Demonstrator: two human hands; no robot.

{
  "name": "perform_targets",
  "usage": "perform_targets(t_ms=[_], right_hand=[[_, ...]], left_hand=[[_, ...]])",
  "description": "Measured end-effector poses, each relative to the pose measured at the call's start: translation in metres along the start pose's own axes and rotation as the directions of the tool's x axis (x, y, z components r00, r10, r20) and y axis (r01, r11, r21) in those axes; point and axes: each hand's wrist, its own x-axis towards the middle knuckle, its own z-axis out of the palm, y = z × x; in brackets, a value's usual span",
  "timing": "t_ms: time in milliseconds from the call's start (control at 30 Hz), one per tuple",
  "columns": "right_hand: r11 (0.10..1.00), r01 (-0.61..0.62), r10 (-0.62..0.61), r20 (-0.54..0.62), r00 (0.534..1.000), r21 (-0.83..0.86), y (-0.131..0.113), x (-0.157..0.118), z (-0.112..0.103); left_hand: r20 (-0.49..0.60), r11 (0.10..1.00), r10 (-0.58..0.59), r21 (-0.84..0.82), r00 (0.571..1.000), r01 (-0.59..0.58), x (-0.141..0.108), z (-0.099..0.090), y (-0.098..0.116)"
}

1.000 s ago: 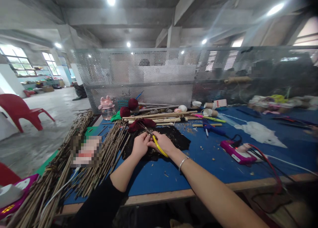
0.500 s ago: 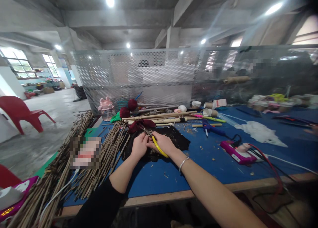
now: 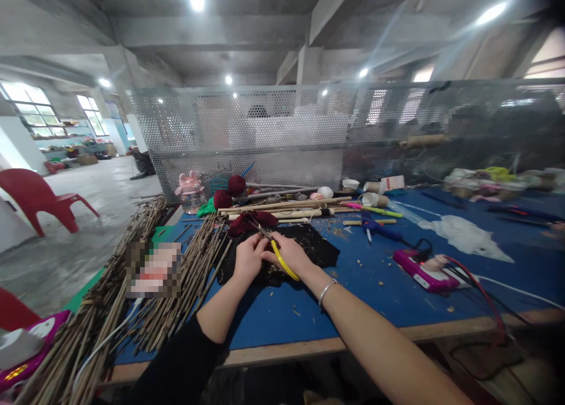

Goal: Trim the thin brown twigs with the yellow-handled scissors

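Note:
My right hand [image 3: 289,253] is wrapped around yellow-handled scissors [image 3: 282,260], whose metal blades point away from me, up and to the left. Close beside it, my left hand [image 3: 249,254] has its fingers bent together in a pinch; whatever lies between them is too small or hidden to make out. Both hands are over a black cloth [image 3: 315,246] strewn with small scraps. Dark red fabric [image 3: 252,221] lies just beyond my fingertips, near the scissor blades.
Bundled thin brown sticks [image 3: 185,287] cover the table's left side. A blue glue gun [image 3: 380,231] and a magenta power strip [image 3: 424,271] with cables lie right. Dark red yarn balls [image 3: 236,185], wooden rods [image 3: 291,203] and a pink bottle [image 3: 189,193] line the back. White plastic [image 3: 468,235] lies farther right.
My left fingers have shifted slightly against the right hand, and the scissor blades sit a little differently. The view has moved very slightly; the rest stays in place.

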Motion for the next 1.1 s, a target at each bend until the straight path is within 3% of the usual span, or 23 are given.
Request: perform_targets(t_ms=[333,833,1100], right_hand=[[0.993,0.086,-0.081,-0.068,0.994,0.078,0.004,0.002,0.006],[0.999,0.026,-0.025,-0.032,0.999,0.028,0.006,0.001,0.002],[0.996,0.018,-0.015,-0.029,0.999,0.085,0.009,0.002,0.003]], left_hand=[[0.034,0.999,-0.001,0.035,0.999,0.000,-0.001,0.001,-0.005],[0.007,0.997,-0.042,0.064,0.999,0.041,-0.003,-0.001,0.003],[0.030,0.995,-0.094,0.047,0.995,0.093,-0.005,0.000,0.007]])
